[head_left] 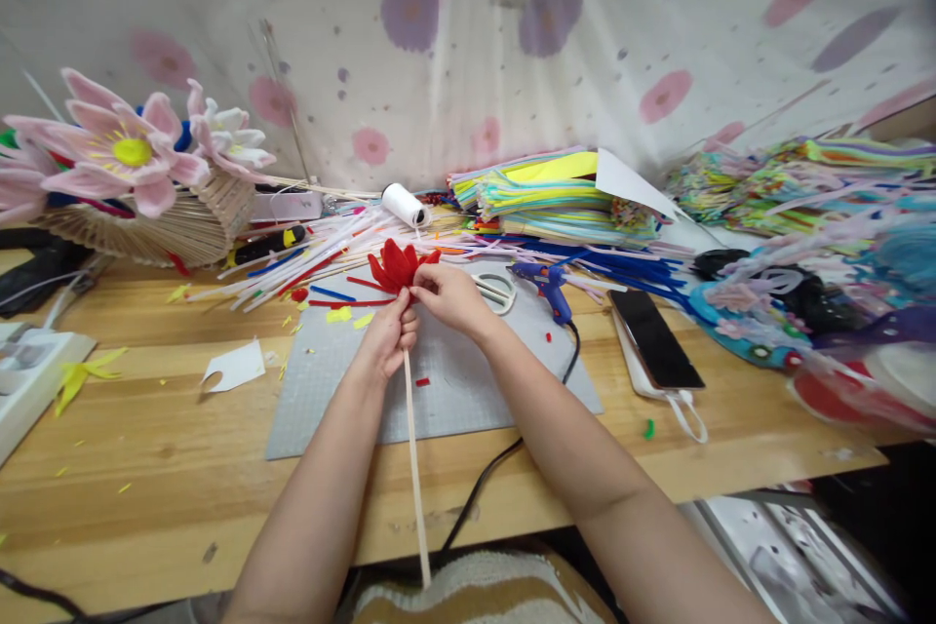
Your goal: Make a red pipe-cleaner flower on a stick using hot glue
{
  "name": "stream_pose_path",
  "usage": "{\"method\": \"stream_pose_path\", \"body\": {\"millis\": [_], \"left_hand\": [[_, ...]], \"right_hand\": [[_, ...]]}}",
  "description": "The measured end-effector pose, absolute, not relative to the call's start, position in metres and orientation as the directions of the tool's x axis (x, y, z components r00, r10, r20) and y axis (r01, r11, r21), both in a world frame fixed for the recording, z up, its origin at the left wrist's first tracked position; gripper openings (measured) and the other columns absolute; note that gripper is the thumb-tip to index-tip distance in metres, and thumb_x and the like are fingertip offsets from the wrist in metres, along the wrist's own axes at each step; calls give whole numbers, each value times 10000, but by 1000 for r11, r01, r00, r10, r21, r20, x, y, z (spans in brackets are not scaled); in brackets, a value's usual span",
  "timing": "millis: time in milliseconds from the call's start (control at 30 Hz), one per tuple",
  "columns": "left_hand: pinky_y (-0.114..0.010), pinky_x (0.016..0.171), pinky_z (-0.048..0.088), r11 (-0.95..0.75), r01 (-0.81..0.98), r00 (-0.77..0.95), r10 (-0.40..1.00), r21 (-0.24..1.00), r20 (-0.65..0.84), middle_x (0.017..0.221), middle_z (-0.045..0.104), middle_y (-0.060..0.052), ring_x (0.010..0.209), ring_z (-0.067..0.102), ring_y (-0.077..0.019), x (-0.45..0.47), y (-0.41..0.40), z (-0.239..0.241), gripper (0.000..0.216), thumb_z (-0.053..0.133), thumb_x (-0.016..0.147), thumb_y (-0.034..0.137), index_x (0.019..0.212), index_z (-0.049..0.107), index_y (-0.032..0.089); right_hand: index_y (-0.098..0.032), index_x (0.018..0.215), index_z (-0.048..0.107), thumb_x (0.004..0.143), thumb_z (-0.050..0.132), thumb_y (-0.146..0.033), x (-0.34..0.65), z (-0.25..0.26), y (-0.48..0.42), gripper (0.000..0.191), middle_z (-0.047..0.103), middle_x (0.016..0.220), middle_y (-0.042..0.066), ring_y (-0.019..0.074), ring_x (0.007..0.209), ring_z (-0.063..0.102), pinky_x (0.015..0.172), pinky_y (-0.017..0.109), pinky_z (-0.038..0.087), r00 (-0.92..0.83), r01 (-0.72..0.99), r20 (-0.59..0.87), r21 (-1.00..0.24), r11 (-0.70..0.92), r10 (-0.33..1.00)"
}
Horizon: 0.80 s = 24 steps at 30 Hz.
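A red fuzzy flower [399, 265], seemingly made of pipe cleaners, is held over the grey cutting mat [468, 400]. My left hand [393, 336] is closed round the pale wooden stick [414, 468] just below the bloom; the stick slants down toward my lap. Thumb and fingers of my right hand [448, 297] pinch at the base of the petals, hiding what exactly they grip. Red pipe cleaners [351, 302] lie on the mat left of the flower. Scissors [497, 291] rest partly behind my right hand.
A blue glue gun [545, 285] with a black cord lies at the mat's right, beside a phone [658, 339] on a white power bank. A white thread spool [405, 205] and pipe cleaner bundles [556, 200] line the back. Pink flowers [132, 151] fill a basket on the left.
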<state>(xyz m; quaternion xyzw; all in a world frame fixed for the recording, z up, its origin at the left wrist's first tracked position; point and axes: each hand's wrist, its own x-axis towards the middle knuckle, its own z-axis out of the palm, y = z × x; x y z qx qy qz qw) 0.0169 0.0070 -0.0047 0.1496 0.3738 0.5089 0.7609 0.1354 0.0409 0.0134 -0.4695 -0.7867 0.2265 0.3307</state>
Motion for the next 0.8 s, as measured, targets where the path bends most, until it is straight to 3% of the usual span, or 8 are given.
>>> {"method": "stream_pose_path", "body": {"millis": [200, 400, 567, 667, 733, 800], "left_hand": [[-93, 238, 117, 539, -787, 383, 808, 301, -447, 464, 174, 97, 312, 217, -16, 3, 10, -3, 292, 342, 899, 315, 811, 496, 83], [-116, 241, 154, 557, -827, 486, 771, 68, -412, 470, 203, 84, 335, 256, -38, -5, 10, -8, 277, 357, 896, 314, 894, 493, 73], [-132, 241, 169, 533, -846, 485, 781, 14, -392, 470, 207, 84, 338, 246, -46, -11, 11, -11, 274, 365, 894, 316, 920, 490, 73], [-129, 246, 177, 524, -851, 475, 790, 26, -388, 471, 217, 82, 345, 260, -46, -15, 12, -12, 288, 356, 897, 315, 934, 496, 67], [-124, 249, 177, 518, -853, 460, 801, 58, -382, 472, 223, 80, 351, 269, -45, -15, 12, -13, 303, 347, 899, 316, 932, 501, 57], [-121, 250, 167, 504, -856, 435, 821, 112, -369, 470, 218, 79, 353, 267, -44, -14, 12, -13, 319, 341, 900, 316, 926, 507, 46]], "right_hand": [[-179, 761, 583, 783, 480, -305, 157, 9, 37, 165, 604, 709, -3, 102, 625, 500, 606, 224, 364, -244, 506, 272, -783, 362, 931], [-178, 755, 590, 757, 504, -344, 227, -5, 20, 186, 602, 709, 5, 114, 643, 523, 600, 228, 387, -203, 519, 115, -829, 206, 972], [-168, 793, 603, 751, 498, -434, 290, -11, 0, 289, 604, 708, 19, 112, 604, 512, 559, 230, 386, -218, 589, -77, -805, 68, 973], [-165, 718, 584, 724, 505, -502, 317, -14, -4, 346, 579, 620, 7, 108, 536, 482, 505, 230, 351, -127, 680, -158, -732, -29, 979], [-168, 683, 565, 678, 536, -555, 326, -19, -2, 388, 561, 585, 5, 115, 521, 475, 494, 237, 333, 30, 759, -110, -644, -94, 994], [-163, 736, 571, 618, 583, -582, 327, -26, 6, 436, 588, 656, 31, 140, 578, 511, 539, 255, 365, 198, 795, 29, -589, -143, 980]]}}
